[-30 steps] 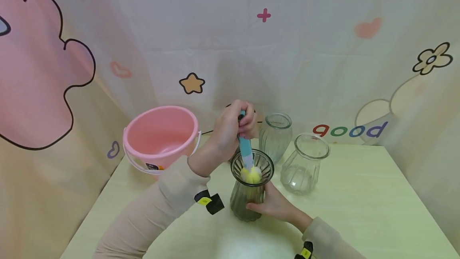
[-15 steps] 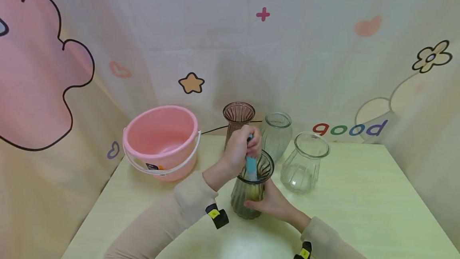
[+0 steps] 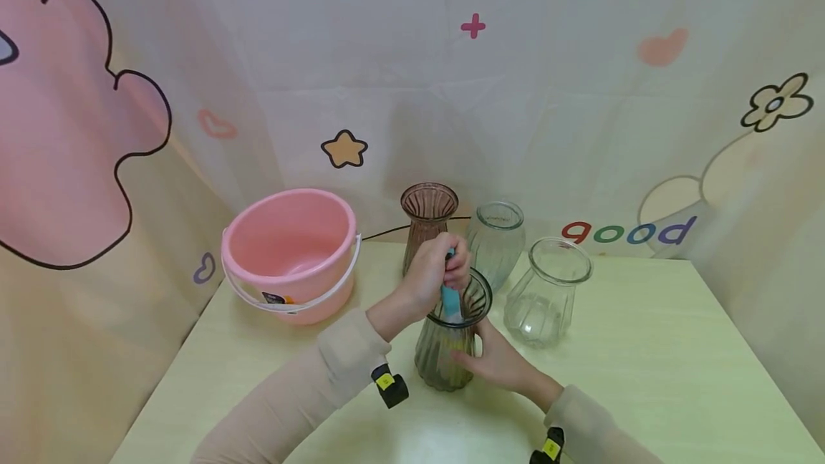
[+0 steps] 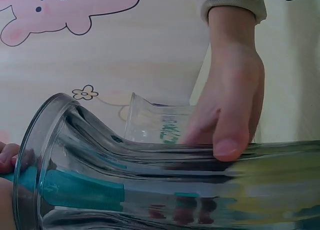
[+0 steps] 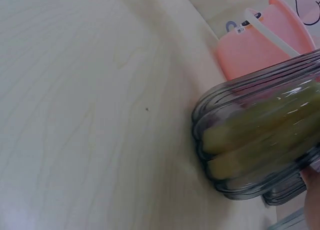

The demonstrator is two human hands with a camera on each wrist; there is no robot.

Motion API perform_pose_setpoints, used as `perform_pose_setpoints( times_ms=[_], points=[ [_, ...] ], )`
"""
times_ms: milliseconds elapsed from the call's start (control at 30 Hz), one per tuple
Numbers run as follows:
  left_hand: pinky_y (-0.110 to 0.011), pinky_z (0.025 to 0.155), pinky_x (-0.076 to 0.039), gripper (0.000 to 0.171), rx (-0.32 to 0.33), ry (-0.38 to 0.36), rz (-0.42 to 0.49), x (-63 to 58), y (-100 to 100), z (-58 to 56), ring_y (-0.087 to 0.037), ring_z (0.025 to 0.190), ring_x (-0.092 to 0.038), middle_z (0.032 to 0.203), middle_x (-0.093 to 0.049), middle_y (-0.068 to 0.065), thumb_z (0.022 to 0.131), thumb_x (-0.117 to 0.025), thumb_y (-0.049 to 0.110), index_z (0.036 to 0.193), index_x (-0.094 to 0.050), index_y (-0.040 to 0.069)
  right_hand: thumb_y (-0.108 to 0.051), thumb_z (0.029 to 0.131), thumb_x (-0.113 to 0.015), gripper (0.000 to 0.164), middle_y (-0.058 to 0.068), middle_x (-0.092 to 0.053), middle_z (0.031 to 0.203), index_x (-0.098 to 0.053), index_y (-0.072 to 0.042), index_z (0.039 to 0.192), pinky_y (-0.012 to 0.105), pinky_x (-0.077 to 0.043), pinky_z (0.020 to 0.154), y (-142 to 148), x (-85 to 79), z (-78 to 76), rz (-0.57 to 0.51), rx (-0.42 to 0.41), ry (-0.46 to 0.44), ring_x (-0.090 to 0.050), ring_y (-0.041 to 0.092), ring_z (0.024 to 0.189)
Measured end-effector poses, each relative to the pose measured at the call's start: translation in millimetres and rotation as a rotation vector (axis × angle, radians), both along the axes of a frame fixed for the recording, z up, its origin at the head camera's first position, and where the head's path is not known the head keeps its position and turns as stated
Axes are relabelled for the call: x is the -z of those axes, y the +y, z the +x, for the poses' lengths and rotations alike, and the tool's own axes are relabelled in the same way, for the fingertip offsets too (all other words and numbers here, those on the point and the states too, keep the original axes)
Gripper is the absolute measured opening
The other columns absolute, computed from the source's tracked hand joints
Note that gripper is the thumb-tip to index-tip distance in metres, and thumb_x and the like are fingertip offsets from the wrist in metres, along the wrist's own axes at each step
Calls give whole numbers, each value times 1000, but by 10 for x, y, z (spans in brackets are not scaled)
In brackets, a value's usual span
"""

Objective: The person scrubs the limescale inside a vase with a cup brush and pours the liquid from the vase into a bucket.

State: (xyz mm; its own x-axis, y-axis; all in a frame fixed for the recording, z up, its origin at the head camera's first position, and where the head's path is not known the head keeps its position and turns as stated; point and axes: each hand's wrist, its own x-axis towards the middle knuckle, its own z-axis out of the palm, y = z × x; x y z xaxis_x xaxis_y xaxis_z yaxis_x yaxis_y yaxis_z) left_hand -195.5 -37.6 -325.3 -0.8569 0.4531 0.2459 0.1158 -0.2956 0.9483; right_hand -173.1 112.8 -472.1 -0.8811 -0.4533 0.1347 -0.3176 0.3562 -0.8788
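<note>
A fluted grey glass vase (image 3: 445, 356) with a flared rim stands on the table in the head view. My left hand (image 3: 430, 274) grips the teal handle (image 3: 452, 301) of a sponge bottle brush just above the vase's mouth. The brush's yellow sponge head (image 5: 265, 130) is inside the vase near its bottom, as the right wrist view shows through the glass. My right hand (image 3: 505, 364) holds the vase low on its right side, thumb at the front. In the left wrist view that hand's thumb lies against the glass; its other fingers are mostly hidden.
A pink bucket (image 3: 325, 301) with a white handle stands at the left. Behind the grey vase are a brownish glass vase (image 3: 428, 224) and a pale greenish one (image 3: 499, 245). A clear glass vase (image 3: 544, 299) stands to the right. A printed curtain (image 3: 412, 56) hangs behind the table (image 3: 644, 378).
My left hand has moved down and slightly right, pushing the sponge head from the vase's mouth deep inside. The brownish vase has come into view. My right hand keeps holding the vase.
</note>
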Motion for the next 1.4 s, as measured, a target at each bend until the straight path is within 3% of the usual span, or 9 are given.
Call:
perform_pose_setpoints(
  times_ms=[200, 367, 500, 667, 767, 867, 1100, 1400],
  points=[
    [-27, 49, -23, 36, -2, -31, -31, -58, 32, 45, -17, 44, -19, 48, -24, 1, 92, -28, 13, 57, -24, 8, -24, 82, -68, 68, 7, -43, 136, -30, -11, 138, 47, -34, 100, 16, -43, -29, 29, -7, 46, -39, 24, 126],
    [-28, 50, -24, 35, 4, -14, -76, -126, 71, 102, -17, 45, -20, 50, -25, 1, 91, -28, 14, 57, -25, 8, -23, 80, -71, 77, 2, -36, 141, -25, -17, 141, 45, -33, 102, -2, -17, -36, 7, -27, 102, -34, 20, 129],
    [-28, 50, -23, 35, -7, -2, -43, -209, 56, 120, -16, 45, -20, 49, -25, 1, 91, -29, 13, 56, -25, 8, -24, 78, -73, 78, -1, -38, 137, -25, -21, 140, 47, -33, 101, -12, -9, -34, -10, -19, 105, -36, 19, 127],
    [-27, 49, -21, 36, 11, 29, 15, -445, -2, 140, -14, 44, -21, 49, -25, 2, 91, -29, 12, 55, -25, 10, -27, 76, -74, 79, -1, -40, 135, -26, -22, 138, 49, -31, 102, -24, 0, -33, -19, 7, 66, -36, 21, 128],
    [-27, 48, -20, 35, 20, 75, 48, -638, -38, 149, -14, 44, -20, 48, -25, 2, 90, -27, 12, 55, -25, 11, -27, 76, -74, 81, 4, -39, 138, -24, -18, 140, 51, -29, 103, -33, 13, -25, -16, 27, 52, -33, 25, 131],
    [-26, 47, -17, 34, 26, 75, 86, -801, -73, 150, -14, 44, -19, 48, -24, 2, 88, -27, 10, 54, -25, 12, -26, 77, -74, 85, 8, -35, 142, -20, -16, 142, 52, -28, 104, -45, 17, -14, -19, 39, 33, -29, 28, 133],
    [-26, 47, -17, 34, 31, 16, 107, -1016, -120, 153, -14, 44, -18, 47, -22, 2, 86, -26, 7, 53, -25, 12, -26, 77, -74, 87, 12, -32, 144, -17, -14, 143, 52, -28, 104, -65, -1, 19, -20, 53, 17, -29, 31, 133],
    [-26, 47, -19, 33, -5, 78, 110, -1385, -196, 196, -14, 43, -18, 47, -21, 2, 86, -23, 7, 53, -24, 13, -24, 76, -74, 85, 10, -36, 141, -20, -15, 141, 50, -30, 104, -68, -25, 24, -33, 55, 27, -33, 28, 132]
  ],
)
